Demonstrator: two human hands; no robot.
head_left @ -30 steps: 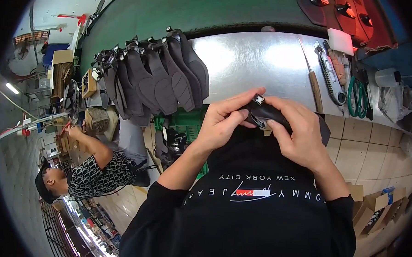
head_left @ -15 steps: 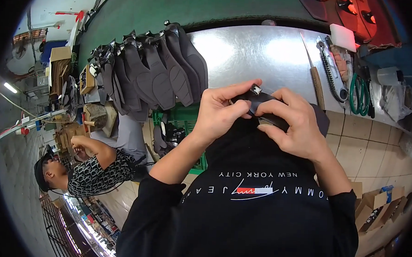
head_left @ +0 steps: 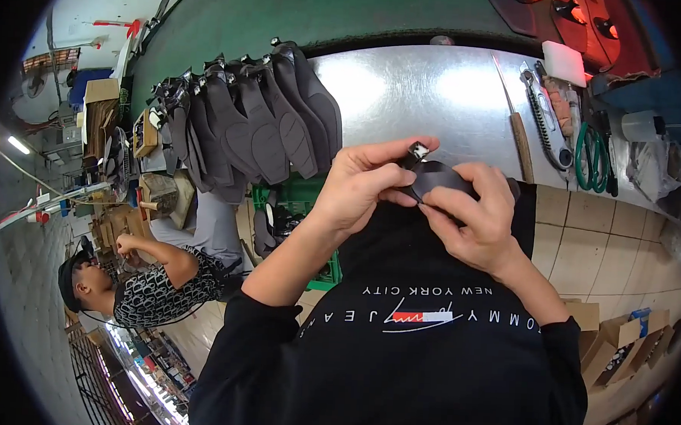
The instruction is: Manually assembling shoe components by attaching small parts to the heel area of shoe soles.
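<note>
Between my hands, just in front of the metal table's near edge, is a dark shoe-sole-shaped piece with a glossy black end that shows a white patch. My left hand pinches it near that end, index finger stretched along the far side and thumb pressed on it. From the other side my right hand grips the dark body, thumb below and fingers bent over the top. Part of the piece is covered by my fingers. To the left, several similar dark grey sole pieces with glossy black ends lie overlapping.
On the metal table at right are a wooden-handled awl, a utility knife, green-handled scissors and a white block. A green crate stands below at left. Another person sits further left. Cardboard boxes are at lower right.
The dark piece has turned in my hands, so more of its smooth black surface shows. My right hand has shifted slightly left and down; both hands keep their hold.
</note>
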